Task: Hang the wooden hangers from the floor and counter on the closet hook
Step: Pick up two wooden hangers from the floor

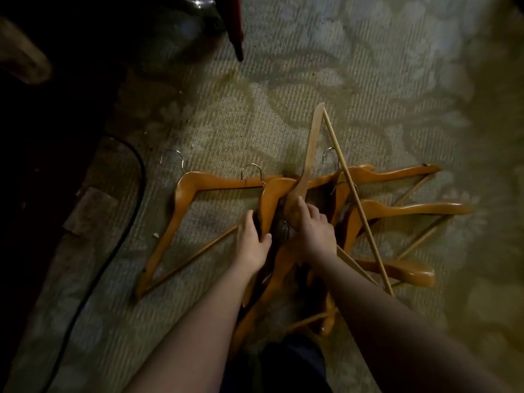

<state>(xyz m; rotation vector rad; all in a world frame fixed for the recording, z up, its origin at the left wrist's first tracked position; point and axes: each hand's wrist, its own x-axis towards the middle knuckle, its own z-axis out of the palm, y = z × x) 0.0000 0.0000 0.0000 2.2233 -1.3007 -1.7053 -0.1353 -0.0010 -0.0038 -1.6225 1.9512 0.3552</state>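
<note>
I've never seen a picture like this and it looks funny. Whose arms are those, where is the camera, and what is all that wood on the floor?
There is no machine here, just a person. The camera sits on their head and looks down, so you see their two arms reaching out. On the patterned carpet lies a pile of wooden hangers with metal hooks, crossing over each other. The right hand grips a paler hanger at its middle. The left hand touches an orange hanger; whether it grips it is hard to tell. A black cable runs along the left.
</note>
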